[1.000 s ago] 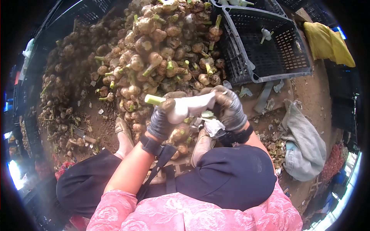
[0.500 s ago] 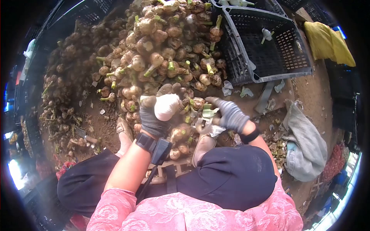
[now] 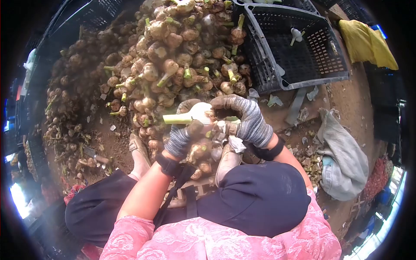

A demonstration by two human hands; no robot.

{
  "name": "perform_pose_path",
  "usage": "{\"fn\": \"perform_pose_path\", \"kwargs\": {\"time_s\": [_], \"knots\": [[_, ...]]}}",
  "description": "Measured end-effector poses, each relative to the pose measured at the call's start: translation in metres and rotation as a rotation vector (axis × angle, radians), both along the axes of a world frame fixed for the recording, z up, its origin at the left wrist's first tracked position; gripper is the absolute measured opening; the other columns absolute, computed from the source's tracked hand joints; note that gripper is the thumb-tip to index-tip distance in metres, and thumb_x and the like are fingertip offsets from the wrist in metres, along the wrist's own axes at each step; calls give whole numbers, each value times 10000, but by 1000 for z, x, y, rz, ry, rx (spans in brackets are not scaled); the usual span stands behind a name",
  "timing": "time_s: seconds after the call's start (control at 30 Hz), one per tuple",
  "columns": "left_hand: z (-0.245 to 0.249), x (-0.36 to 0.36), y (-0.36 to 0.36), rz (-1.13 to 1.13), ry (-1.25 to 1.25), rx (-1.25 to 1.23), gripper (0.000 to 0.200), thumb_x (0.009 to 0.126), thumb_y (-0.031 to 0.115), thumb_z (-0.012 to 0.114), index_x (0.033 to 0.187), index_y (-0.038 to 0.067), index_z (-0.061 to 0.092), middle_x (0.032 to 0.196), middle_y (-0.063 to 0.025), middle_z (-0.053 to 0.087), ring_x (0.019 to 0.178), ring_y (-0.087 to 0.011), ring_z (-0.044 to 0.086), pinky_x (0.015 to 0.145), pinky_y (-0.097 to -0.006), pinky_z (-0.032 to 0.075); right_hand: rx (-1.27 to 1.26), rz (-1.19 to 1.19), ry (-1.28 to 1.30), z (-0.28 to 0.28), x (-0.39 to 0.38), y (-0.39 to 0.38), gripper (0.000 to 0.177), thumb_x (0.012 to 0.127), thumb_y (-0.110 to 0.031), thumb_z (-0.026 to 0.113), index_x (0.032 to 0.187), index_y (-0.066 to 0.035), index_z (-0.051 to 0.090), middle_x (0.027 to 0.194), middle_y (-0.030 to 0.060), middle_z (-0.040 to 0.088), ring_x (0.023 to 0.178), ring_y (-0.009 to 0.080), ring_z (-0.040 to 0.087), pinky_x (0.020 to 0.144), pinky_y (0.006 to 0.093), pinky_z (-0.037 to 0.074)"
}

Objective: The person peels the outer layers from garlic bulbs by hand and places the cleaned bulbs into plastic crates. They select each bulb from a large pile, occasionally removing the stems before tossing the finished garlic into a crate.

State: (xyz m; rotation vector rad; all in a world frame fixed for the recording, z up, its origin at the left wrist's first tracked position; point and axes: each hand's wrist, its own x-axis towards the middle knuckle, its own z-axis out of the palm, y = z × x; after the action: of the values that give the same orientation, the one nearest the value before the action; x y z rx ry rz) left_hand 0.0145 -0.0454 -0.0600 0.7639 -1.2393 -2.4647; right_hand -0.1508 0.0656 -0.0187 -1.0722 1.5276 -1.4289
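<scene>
My left hand (image 3: pixel 182 135), in a grey knit glove, grips a white peeled bulb (image 3: pixel 197 112) whose green stalk points left. From the right, my gloved right hand (image 3: pixel 243 119) closes over the bulb's root end, fingers curled on it. Both hands hover just in front of a big heap of dirty brown bulbs (image 3: pixel 173 56) with cut green stalks. Loose white peel scraps (image 3: pixel 236 143) lie under my hands, above my dark-trousered knees.
A black plastic crate (image 3: pixel 303 65) with a few white peeled bulbs stands at the upper right. A grey cloth (image 3: pixel 342 160) lies on the dirt at the right, a yellow cloth (image 3: pixel 368 43) further back. A knife (image 3: pixel 95 156) rests on the ground at left.
My right hand, which had dropped away toward the peel scraps half a second ago, has come back onto the bulb. The bulb has turned so its green stalk points left again.
</scene>
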Motion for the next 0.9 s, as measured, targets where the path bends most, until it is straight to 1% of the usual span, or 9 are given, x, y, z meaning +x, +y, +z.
{"fn": "perform_pose_path", "kwargs": {"time_s": [0.07,0.13,0.27,0.37,0.47,0.6,0.73,0.87,0.9], "knots": [[7,-4,1,9,-41,135,617,728,263,725,1209,45,406,1052,-60,556,935,-125,551,793,-272,482,31,15,-33,5,3,-1,420,674,-146,763,1025,-13,575,946,37,583,869,122,582,784,271,489],[18,-10,4,1,54,-227,553,749,191,702,1195,45,410,1065,-61,554,937,-134,555,800,-270,481,91,14,-80,6,2,1,398,659,-148,775,976,-27,567,916,19,563,858,105,560,776,258,477],[7,-8,6,35,18,-102,536,772,236,678,1186,12,424,1057,-69,567,918,-163,575,788,-276,486,61,50,-67,-5,-3,2,350,665,-125,765,945,-34,575,904,18,561,848,88,525,764,242,456],[5,-3,2,6,13,-7,515,771,265,679,1166,14,464,1045,-74,578,928,-166,574,778,-285,489,99,14,-463,-4,-3,7,312,727,-117,724,978,2,584,891,30,595,804,106,566,734,250,484],[7,-3,2,-9,-63,-70,488,771,270,678,1142,10,498,1042,-77,585,935,-164,573,772,-283,488,58,20,-413,-5,-4,8,303,748,-101,699,1002,14,580,889,34,602,800,107,574,733,251,491],[15,-11,11,35,2,-195,559,755,228,691,1201,45,408,1042,-82,566,925,-157,569,757,-278,494,100,-81,178,5,7,5,326,661,-156,761,905,-27,586,807,12,590,756,82,554,700,241,474],[19,-12,11,33,52,-116,539,773,222,671,1202,48,395,1036,-81,560,918,-162,569,760,-286,501,129,-79,82,2,2,4,349,634,-194,782,881,-46,584,795,4,579,733,65,527,659,227,457],[5,-5,8,59,-51,-115,426,824,190,616,1178,32,440,1029,-85,565,908,-179,578,769,-294,505,102,-46,-290,0,0,8,284,742,-163,712,949,-4,598,827,58,621,768,103,578,698,259,484],[5,-5,8,65,-51,-117,426,824,190,616,1178,32,440,1029,-85,565,908,-179,578,769,-294,505,44,-34,-215,-8,-2,9,266,759,-140,686,966,2,598,854,70,629,776,110,582,706,260,483]]}}
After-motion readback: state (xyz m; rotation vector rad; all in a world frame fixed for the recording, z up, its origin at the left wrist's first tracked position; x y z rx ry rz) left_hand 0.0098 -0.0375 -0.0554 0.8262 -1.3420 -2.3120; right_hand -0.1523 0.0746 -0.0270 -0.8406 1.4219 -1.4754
